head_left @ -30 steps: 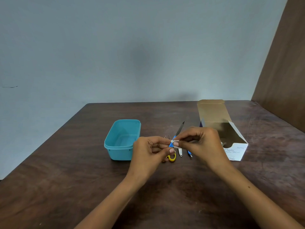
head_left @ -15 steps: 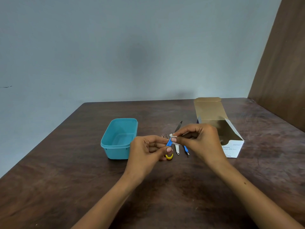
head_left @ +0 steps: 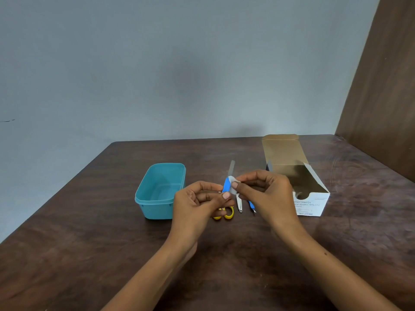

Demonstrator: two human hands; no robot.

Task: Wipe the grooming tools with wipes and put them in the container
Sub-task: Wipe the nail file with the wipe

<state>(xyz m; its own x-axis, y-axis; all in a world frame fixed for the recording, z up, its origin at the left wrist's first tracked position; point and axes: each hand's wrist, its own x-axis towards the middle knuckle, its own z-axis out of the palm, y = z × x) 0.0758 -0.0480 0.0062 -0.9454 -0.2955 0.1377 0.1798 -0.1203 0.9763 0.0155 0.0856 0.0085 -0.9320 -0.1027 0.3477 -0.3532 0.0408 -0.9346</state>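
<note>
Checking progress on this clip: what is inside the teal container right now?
The container looks empty: only its bare teal floor and far walls show. The near wall hides the front strip of the floor. The scissors, clipper and held file are all outside it.

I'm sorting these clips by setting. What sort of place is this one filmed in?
Probably a plain indoor room with a bare work table, not a salon. A dark wooden table stands against a bare grey-blue wall, with only a teal container and an open alcohol swab box set out.
</note>
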